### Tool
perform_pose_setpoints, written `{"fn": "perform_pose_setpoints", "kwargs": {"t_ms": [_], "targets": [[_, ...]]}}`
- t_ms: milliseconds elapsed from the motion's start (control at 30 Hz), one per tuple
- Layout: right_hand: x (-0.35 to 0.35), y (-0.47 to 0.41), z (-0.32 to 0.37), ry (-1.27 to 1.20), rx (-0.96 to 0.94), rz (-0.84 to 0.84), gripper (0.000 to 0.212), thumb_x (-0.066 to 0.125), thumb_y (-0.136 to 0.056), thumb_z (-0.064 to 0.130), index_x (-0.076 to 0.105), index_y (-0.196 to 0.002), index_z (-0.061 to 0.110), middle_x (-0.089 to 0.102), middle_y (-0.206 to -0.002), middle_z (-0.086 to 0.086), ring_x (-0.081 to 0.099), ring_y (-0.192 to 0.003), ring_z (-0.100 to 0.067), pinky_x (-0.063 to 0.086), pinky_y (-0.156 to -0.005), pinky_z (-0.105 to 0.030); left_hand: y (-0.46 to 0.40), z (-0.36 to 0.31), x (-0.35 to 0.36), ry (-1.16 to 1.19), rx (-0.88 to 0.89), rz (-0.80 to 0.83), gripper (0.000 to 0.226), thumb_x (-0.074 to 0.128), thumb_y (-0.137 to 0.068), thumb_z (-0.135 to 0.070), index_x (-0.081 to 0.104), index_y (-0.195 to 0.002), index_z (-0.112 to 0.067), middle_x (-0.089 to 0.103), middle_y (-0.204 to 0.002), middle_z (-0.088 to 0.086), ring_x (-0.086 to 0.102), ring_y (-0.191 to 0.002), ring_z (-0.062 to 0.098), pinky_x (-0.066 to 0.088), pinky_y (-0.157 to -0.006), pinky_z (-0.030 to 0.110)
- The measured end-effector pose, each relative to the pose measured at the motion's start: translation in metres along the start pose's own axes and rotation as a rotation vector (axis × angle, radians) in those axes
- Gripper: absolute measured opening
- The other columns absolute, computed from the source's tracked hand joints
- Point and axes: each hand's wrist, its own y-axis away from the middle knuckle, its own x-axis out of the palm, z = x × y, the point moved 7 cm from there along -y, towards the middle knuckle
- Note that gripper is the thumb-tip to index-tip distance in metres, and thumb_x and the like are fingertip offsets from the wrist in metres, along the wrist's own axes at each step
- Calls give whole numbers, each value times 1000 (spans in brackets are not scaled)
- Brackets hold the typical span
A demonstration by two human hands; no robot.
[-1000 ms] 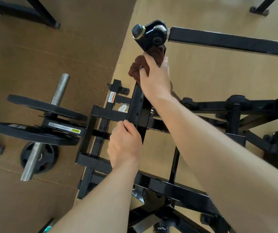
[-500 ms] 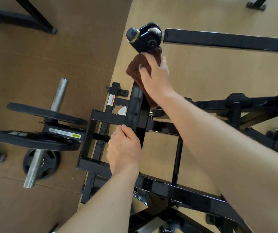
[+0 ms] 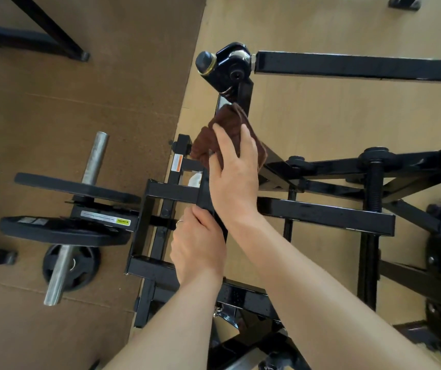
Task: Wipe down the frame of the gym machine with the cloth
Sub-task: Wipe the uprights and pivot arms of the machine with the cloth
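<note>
Since the earlier frame our right hand has slid the cloth down the bar, away from the pivot it was tucked under, so a bare stretch of black steel now shows between them.

In the head view, the brown cloth sits bunched on the sloping bar, wrapped over its edge. Our right fingers lie long and fairly straight over the cloth, pressing it to the metal, likely so the stroke keeps contact. Below, our left hand grips the same bar, fingers curled round it, probably to steady the arm against the rubbing. Weight plates hang on the sleeve to the left, well apart from the wiping.
</note>
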Motion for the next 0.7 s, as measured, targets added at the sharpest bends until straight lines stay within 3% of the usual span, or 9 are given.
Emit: {"fn": "perform_pose_setpoints", "kwargs": {"t_ms": [233, 367, 500, 700], "targets": [[-6, -75, -8, -62, 1, 65, 42, 48, -108, 26, 50, -149, 25, 31, -164, -7, 25, -153, -25, 29, -123, -49, 0, -1, 0, -9, 7, 10, 38, 20, -105, -32, 49, -82, -24, 57, -74, -2, 51, -66, 11, 43, -59, 35], [-7, -87, -14, -119, -27, 109, 40, 47, -108, 24, 50, -147, 26, 31, -164, -6, 26, -153, -27, 32, -123, -48, -1, -2, -1, -17, 27, -4, 38, 22, -106, -31, 47, -79, -26, 59, -74, 1, 52, -65, 13, 37, -53, 30], [-5, -58, -9, -113, 16, 69, 37, 50, -106, 25, 54, -143, 27, 31, -164, -8, 26, -152, -29, 31, -122, -52, -2, -1, -1, -17, 8, -5, 40, 21, -106, -33, 52, -82, -22, 60, -76, 2, 57, -68, 20, 48, -62, 38], [1, 9, -13, -146, -5, 72, 39, 53, -106, 23, 55, -145, 23, 24, -167, -11, 17, -155, -28, 28, -122, -54, -1, -3, -2, -29, 11, -32, 41, 20, -105, -36, 50, -80, -23, 54, -75, 0, 56, -72, 29, 51, -70, 44]]}}
